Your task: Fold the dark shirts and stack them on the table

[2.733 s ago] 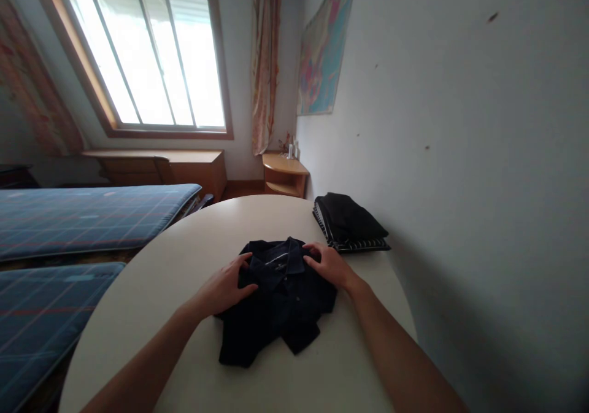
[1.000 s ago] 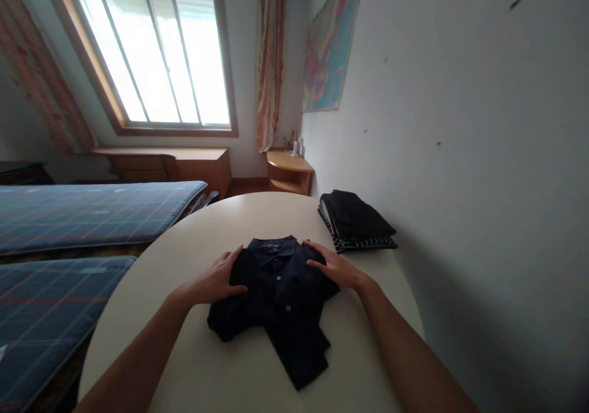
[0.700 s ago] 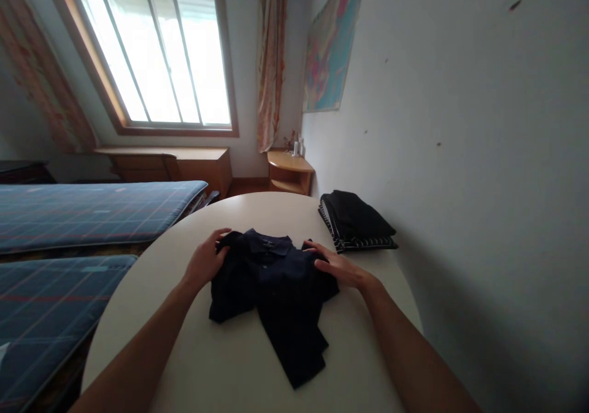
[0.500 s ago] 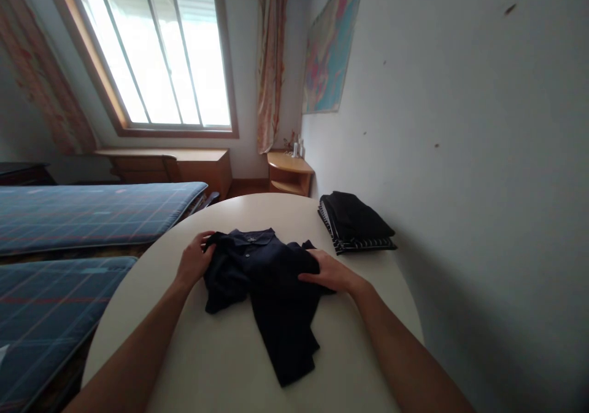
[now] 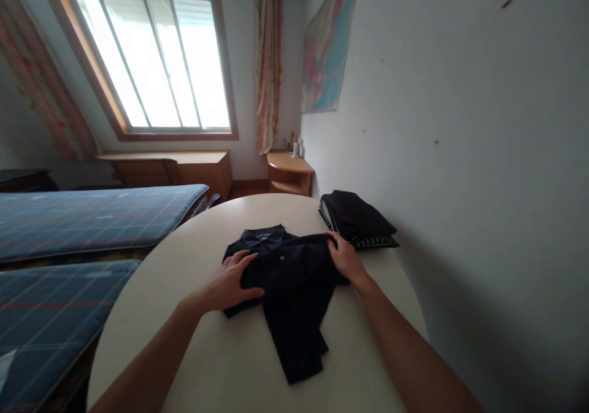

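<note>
A dark navy collared shirt point(image 5: 289, 272) lies partly folded on the round table, its collar toward the far side and one button showing. Its narrow lower part points toward me. My left hand point(image 5: 234, 281) rests on the left side of the shirt, fingers stretched out and thumb apart. At the shirt's right edge, my right hand point(image 5: 346, 258) grips the cloth between thumb and fingers; part of its grip is hidden.
A stack of folded dark clothes point(image 5: 359, 216), with a striped piece in it, sits just beyond my right hand. The white tabletop point(image 5: 221, 364) has a curved edge. Beds with blue plaid mattresses point(image 5: 92, 220) stand left; a wall point(image 5: 483, 186) is close on the right.
My left hand has let go of the shirt's left edge and moved right onto its front. My right hand has shifted right and slightly up. The shirt has slid a little rightward.
</note>
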Demonstrator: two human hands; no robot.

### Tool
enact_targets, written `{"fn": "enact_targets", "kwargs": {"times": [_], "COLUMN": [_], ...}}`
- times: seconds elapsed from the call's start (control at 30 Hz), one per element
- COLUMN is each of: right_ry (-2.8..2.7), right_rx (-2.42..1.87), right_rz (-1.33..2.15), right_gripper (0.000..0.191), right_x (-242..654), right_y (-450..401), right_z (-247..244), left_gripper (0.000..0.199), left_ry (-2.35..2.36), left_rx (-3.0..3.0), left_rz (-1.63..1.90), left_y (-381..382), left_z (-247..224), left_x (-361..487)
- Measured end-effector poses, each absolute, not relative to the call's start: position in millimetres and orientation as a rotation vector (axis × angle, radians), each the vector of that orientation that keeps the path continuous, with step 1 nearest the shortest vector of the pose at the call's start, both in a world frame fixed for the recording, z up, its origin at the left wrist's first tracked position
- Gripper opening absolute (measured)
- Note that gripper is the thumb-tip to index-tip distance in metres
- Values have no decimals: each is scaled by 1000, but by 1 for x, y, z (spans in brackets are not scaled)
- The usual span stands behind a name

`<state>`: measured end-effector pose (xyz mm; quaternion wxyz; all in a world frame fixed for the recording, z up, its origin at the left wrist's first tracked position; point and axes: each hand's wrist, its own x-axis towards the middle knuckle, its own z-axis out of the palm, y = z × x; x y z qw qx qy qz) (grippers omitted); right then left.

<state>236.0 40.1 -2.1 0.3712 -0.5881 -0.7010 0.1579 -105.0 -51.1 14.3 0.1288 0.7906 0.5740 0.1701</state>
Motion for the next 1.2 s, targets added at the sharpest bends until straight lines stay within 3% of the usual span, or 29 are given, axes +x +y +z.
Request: {"fn": "enact_targets", "kwargs": {"times": [0.07,0.13,0.33,0.5,0.7,0.87,0.97,1.2], "right_ry": [-1846,-1867,-1864,-1778,-1752,-1894,-2188,-2544], "right_rx": [-1436,-1415,-1466,-1395,-1357,-1185,-1022,-895], "right_rz": [430,446,488,404,277,63,145,424], "right_gripper": [38,38,35,41,43,27,24,74], "right_x": [236,236,237,237,235,220,206,189], "right_y": [40,40,40,39,36,14,-4,-14], "right_z": [-4,-5,-3,-1,5,30,41,21], "left_gripper": [96,91,27,8,30,55,66,74], "left_ry": [1546,1473,1529,1927,2219,2058,1897,1878], "left_rx": [2297,2284,2293,2368,2165,2236,2319,2355], "left_rz": [371,351,487,550,479,354,324,463], "left_y": [-55,-54,-40,-31,-36,-48,-49,-34], "left_z": [15,15,11,13,23,18,10,-9], "left_x": [-104,-107,-125,-135,-128,-112,-111,-117]}}
